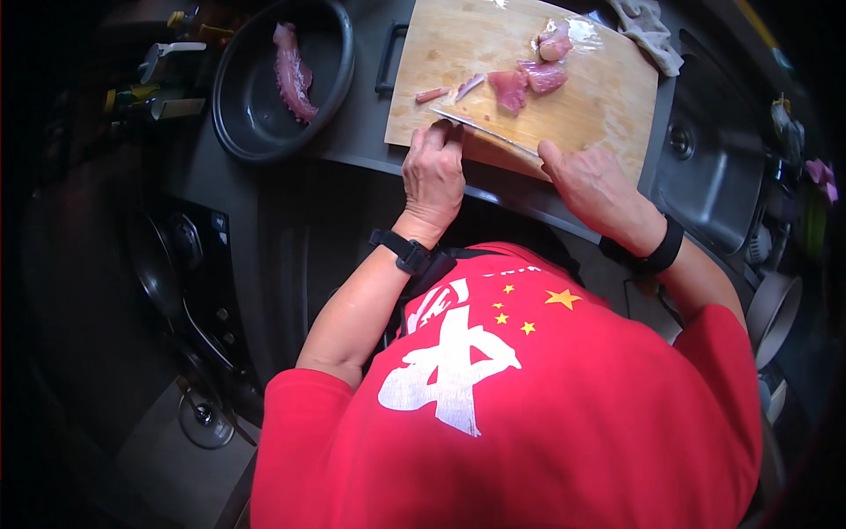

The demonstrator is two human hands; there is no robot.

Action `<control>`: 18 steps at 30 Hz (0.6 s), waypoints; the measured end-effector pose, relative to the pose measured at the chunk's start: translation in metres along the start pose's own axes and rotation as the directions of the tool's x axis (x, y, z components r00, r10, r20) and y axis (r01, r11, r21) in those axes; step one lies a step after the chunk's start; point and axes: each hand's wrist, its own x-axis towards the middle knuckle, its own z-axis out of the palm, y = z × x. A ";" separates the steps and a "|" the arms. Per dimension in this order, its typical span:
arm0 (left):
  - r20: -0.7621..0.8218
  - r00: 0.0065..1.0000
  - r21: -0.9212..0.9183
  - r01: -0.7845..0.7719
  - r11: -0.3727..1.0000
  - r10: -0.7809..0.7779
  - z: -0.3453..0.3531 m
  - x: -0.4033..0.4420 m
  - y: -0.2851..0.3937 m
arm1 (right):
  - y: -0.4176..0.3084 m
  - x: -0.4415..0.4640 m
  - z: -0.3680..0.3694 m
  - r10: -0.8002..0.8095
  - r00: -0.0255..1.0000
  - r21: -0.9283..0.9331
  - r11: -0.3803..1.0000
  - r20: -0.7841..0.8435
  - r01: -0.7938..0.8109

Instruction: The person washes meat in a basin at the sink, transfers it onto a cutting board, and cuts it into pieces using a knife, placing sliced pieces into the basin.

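Observation:
My right hand (595,181) is closed round the handle of a knife (493,134), whose blade points left along the near edge of the wooden cutting board (608,115). Near the blade's tip, my left hand (434,172) has its fingers bent together at the board's edge; what they hold, if anything, is hidden. Beyond the blade lie pink meat pieces (508,91), with another lump (554,44) farther back. Thin meat strips (432,94) rest at the board's left side.
At the left, a dark bowl (231,110) holds a long piece of meat (293,75). A sink (714,167) is at the right, with a cloth (646,31) behind the board. Bottles (132,97) stand far left, above a stove with a pan (159,273).

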 end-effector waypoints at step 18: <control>-0.002 1.000 0.054 -0.021 0.998 0.021 -0.002 0.005 0.003 | 0.000 0.031 0.011 -0.117 0.975 0.194 0.969 -0.191 0.154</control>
